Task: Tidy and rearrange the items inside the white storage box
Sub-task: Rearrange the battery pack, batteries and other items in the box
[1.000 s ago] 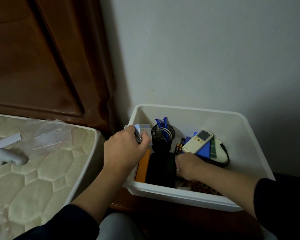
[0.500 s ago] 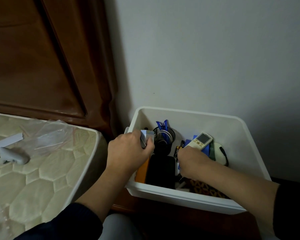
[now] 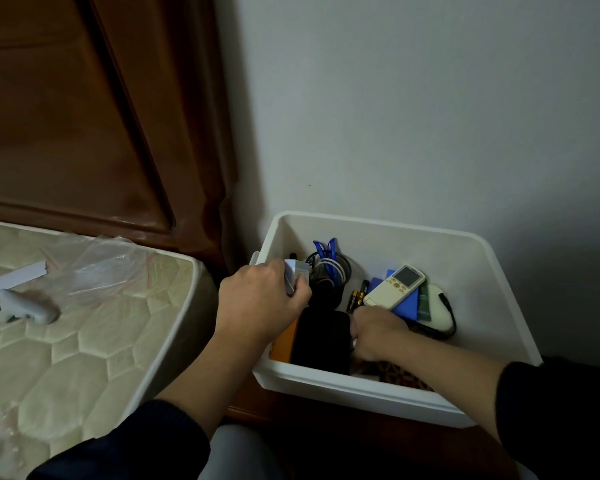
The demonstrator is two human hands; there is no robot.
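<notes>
The white storage box [image 3: 482, 271] sits against the wall, right of the bed. Inside stand a black mesh pen cup [image 3: 329, 271] with blue scissors, a black case [image 3: 321, 341], an orange box [image 3: 286, 344], batteries [image 3: 358, 296], a white remote [image 3: 394, 285] on a blue pad [image 3: 407, 304] and a white device with a black cord [image 3: 439, 310]. My left hand [image 3: 257, 299] grips a small white and blue box [image 3: 295, 273] at the box's left wall. My right hand [image 3: 374, 332] is fisted low beside the black case; what it grips is hidden.
A mattress [image 3: 84, 341] lies to the left with a white controller [image 3: 25, 306], a white strip [image 3: 11, 277] and a clear plastic bag [image 3: 97, 265] on it. A brown wooden headboard [image 3: 84, 116] rises behind. A patterned item [image 3: 399, 374] lies at the box's front.
My right hand has slid back from the remote toward the front, beside the black case. My left hand stays at the left wall with the small box.
</notes>
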